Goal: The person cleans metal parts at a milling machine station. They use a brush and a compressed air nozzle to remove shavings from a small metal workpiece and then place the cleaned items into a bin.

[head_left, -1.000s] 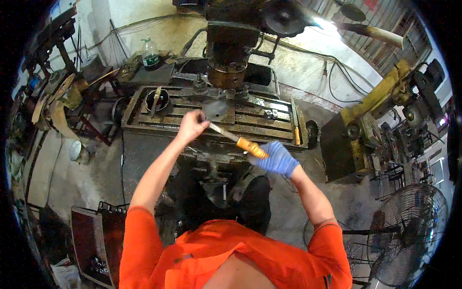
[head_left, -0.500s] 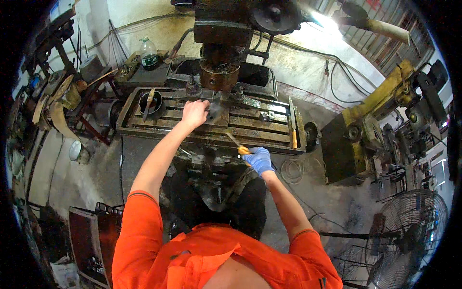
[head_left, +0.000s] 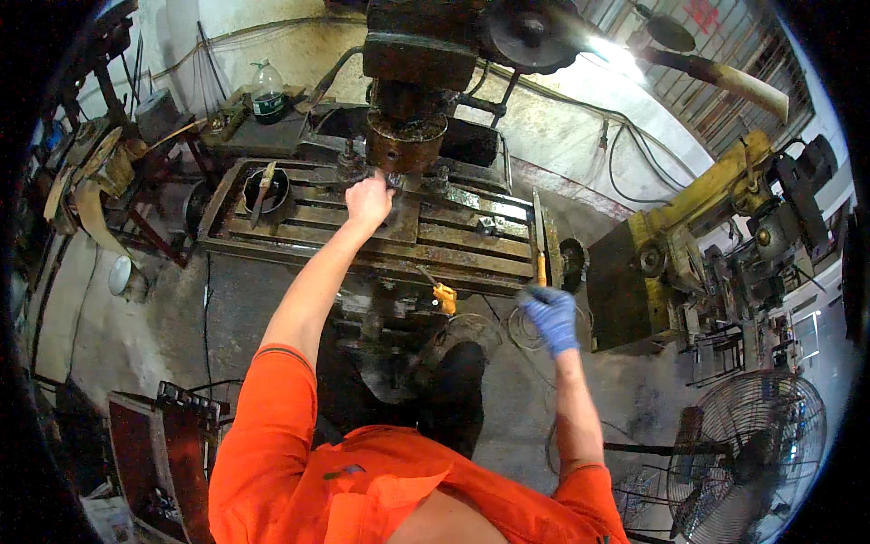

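Observation:
My bare left hand [head_left: 370, 201] is closed just under the spindle head [head_left: 407, 145] of a milling machine, by a small dark metal piece; what its fingers hold is hidden. My right hand [head_left: 549, 319], in a blue glove, is off the front right of the slotted machine table [head_left: 317, 238], its fingers smeared by motion. Nearest to it is the yellow handle of a long file [head_left: 541, 263] lying along the table's right end. A yellow-handled tool [head_left: 444, 297] rests at the table's front edge, away from both hands; its tip is hard to make out.
On the table's left sits a dark bowl [head_left: 285, 184] with a brush [head_left: 263, 194] across it. A small metal block [head_left: 487, 226] lies on the right. Behind stands a bottle [head_left: 267, 95]; a yellow machine [head_left: 630, 290] and a fan [head_left: 757, 453] stand to the right.
My right hand has let go of the yellow-handled tool at the table's front edge and moved right, toward the file's handle. The left hand stays under the spindle, fingers curled.

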`<state>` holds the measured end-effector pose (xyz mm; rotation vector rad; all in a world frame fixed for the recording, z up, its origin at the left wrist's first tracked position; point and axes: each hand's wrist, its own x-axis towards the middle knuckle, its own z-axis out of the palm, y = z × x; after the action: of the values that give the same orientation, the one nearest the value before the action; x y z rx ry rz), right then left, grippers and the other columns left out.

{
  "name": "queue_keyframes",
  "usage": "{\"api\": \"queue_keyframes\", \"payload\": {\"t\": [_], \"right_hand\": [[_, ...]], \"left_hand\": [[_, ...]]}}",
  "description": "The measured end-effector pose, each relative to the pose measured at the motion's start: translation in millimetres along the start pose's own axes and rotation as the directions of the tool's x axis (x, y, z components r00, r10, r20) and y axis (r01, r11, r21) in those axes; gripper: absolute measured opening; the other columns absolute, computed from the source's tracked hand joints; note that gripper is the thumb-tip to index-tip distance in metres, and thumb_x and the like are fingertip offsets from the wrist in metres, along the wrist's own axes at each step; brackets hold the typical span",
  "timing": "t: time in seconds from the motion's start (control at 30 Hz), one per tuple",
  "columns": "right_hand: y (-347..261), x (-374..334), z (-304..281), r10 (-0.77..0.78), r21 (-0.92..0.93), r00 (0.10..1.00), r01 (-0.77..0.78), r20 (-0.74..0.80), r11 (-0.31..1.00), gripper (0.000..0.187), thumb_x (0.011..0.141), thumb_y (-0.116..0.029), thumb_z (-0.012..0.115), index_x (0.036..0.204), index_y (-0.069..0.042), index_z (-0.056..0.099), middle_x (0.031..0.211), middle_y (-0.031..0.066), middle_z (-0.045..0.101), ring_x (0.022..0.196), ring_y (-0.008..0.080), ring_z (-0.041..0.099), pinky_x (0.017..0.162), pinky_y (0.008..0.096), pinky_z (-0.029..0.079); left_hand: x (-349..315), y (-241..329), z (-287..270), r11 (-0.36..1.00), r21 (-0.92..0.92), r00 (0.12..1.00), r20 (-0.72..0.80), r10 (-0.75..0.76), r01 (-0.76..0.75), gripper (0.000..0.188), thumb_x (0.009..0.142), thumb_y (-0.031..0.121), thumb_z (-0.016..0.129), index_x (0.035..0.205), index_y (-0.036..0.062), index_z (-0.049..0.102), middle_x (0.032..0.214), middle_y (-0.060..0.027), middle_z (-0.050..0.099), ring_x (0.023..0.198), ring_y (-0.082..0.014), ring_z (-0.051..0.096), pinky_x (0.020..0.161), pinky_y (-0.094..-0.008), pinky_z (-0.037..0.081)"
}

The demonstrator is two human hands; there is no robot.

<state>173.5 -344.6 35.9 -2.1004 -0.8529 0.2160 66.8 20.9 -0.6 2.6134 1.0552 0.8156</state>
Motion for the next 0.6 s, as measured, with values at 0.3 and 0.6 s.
{"api": "queue_keyframes", "payload": {"t": [0.3,0.6], "right_hand": [[-247,80,-208,-0.699,0.443,0.525,0.837,-0.485,0.321,0.042,0.087,-0.029,0.041,0.119,-0.003,0.049,0.122,0.0137,0.048,0.113,0.0272,0.045,0.098,0.0454,0.034],[-200,49,-138,-0.629,0.297,0.438,0.899,-0.643,0.322,0.036,0.085,-0.034,0.041,0.080,-0.001,0.054,0.078,0.0123,0.055,0.085,0.0275,0.053,0.096,0.0540,0.032]], "left_hand": [[11,-17,-9,0.993,-0.114,0.992,0.127,-0.009,0.024,0.038,0.069,0.030,0.066,0.100,0.0090,0.060,0.085,-0.0164,0.063,0.087,-0.0316,0.059,0.073,-0.0416,0.049],[13,-23,2,0.996,-0.050,0.992,0.102,-0.074,0.080,0.034,0.068,0.034,0.069,0.085,0.0048,0.064,0.085,-0.0151,0.063,0.081,-0.0312,0.061,0.072,-0.0407,0.049]]}}
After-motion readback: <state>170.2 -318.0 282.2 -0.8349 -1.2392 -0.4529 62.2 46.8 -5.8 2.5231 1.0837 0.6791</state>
